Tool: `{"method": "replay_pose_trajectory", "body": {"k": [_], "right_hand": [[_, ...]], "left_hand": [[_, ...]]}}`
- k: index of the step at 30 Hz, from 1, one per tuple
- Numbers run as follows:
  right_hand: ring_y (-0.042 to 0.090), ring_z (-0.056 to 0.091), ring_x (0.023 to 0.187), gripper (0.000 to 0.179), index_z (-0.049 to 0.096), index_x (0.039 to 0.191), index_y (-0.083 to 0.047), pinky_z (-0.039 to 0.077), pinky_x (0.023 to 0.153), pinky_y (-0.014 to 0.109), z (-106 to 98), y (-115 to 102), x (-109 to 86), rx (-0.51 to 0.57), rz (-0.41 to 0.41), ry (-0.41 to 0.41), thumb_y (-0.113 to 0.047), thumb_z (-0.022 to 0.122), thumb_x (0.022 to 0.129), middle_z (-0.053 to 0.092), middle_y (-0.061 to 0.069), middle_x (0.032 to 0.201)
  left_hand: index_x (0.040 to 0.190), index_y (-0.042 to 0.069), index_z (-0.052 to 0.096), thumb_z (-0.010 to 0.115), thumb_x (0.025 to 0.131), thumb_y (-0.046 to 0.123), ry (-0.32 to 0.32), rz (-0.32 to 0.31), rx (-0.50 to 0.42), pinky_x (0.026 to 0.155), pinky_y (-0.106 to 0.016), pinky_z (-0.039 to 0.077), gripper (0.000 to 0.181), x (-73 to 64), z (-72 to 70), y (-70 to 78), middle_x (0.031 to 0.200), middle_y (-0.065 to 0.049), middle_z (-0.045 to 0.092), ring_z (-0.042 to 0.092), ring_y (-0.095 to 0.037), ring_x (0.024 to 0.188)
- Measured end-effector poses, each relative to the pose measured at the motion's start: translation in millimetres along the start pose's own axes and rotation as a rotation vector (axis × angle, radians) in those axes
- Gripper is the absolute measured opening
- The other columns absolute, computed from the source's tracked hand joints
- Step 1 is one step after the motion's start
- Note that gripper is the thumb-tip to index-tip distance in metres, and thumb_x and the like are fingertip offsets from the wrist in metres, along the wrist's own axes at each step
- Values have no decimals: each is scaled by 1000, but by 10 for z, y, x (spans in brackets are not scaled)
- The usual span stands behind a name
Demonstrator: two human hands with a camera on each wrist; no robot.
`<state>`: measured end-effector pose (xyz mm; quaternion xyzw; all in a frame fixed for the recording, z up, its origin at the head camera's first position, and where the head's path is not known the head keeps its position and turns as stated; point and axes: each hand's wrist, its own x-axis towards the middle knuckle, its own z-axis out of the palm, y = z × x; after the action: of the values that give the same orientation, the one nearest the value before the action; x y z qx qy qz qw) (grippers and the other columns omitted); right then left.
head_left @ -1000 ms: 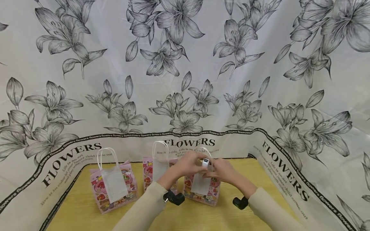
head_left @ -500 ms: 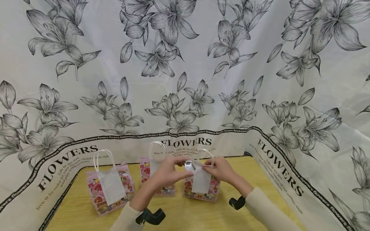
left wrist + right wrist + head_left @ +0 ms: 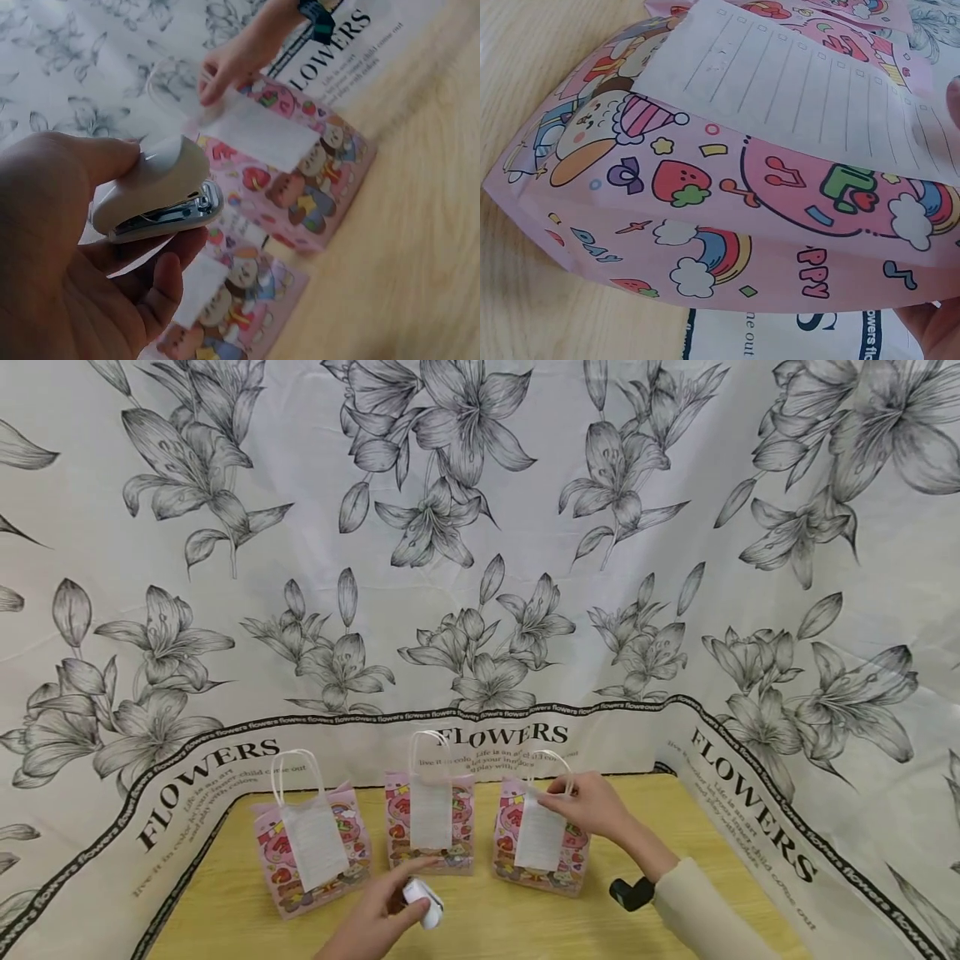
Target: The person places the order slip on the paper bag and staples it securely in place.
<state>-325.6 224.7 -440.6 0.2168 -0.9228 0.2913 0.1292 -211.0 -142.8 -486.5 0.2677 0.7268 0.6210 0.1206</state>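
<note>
A small white stapler [image 3: 424, 903] is held in my left hand [image 3: 382, 906], low in front of the middle bag [image 3: 397, 810]. In the left wrist view the stapler [image 3: 161, 187] lies between the thumb above and the fingers below. My right hand [image 3: 592, 806] pinches the top edge of the right pink paper bag [image 3: 573, 860] near its white handle. A lined white note sheet [image 3: 540, 833] hangs on that bag's front. Close up, the right wrist view shows the sheet [image 3: 780, 82] with ruled lines and small checkboxes, against the cartoon-printed bag [image 3: 720, 165].
At the left stands another pink bag [image 3: 352, 831], turned at an angle, with a white sheet [image 3: 317, 843] on its front. The middle bag carries a sheet [image 3: 431, 814] too. Behind the yellow wood-look table [image 3: 525, 935] hangs a flower-printed cloth [image 3: 480, 635].
My left hand has pulled the stapler away from the right bag's top, leftward and down toward me. The right hand stays at the bag's top edge. The head view has shifted slightly.
</note>
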Motion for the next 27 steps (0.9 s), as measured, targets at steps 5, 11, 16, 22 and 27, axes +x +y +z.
{"method": "replay_pose_trajectory", "body": {"k": [5, 11, 16, 22, 27], "right_hand": [[11, 63, 74, 21, 72, 89, -19, 53, 64, 32, -113, -25, -65, 7, -2, 86, -39, 75, 85, 68, -8, 84], [15, 65, 79, 26, 70, 103, -14, 54, 66, 31, -173, -16, -174, 37, -5, 111, -35, 74, 88, 68, -1, 96], [26, 63, 92, 35, 65, 114, -8, 53, 73, 41, -165, 19, -252, 43, -10, 170, -30, 73, 89, 66, 9, 106], [25, 62, 94, 35, 63, 118, -5, 53, 73, 42, -120, 60, -304, 109, 2, 245, -23, 72, 91, 65, 11, 112], [23, 62, 92, 30, 64, 118, -7, 54, 68, 34, -74, 86, -402, 167, -2, 286, -18, 71, 91, 65, 7, 111]], "left_hand": [[129, -13, 49, 50, 103, 14, 85, -64, -108, 66, -22, 47, 38, -317, -106, -369, 100, -5, 60, 55, -8, 75], [120, -20, 47, 58, 98, 22, 213, -208, -143, 68, -27, 49, 49, -564, -213, -590, 110, -10, 58, 60, -14, 77], [125, -23, 42, 66, 93, 17, 250, -244, -185, 72, -28, 52, 57, -656, -266, -673, 114, -14, 58, 63, -18, 87], [121, -23, 47, 76, 86, 16, 202, -243, -149, 74, -29, 53, 60, -676, -341, -782, 107, -10, 62, 61, -18, 89], [116, -20, 52, 75, 86, 18, 168, -265, -128, 73, -33, 52, 54, -713, -397, -847, 100, -8, 63, 61, -22, 88]]}}
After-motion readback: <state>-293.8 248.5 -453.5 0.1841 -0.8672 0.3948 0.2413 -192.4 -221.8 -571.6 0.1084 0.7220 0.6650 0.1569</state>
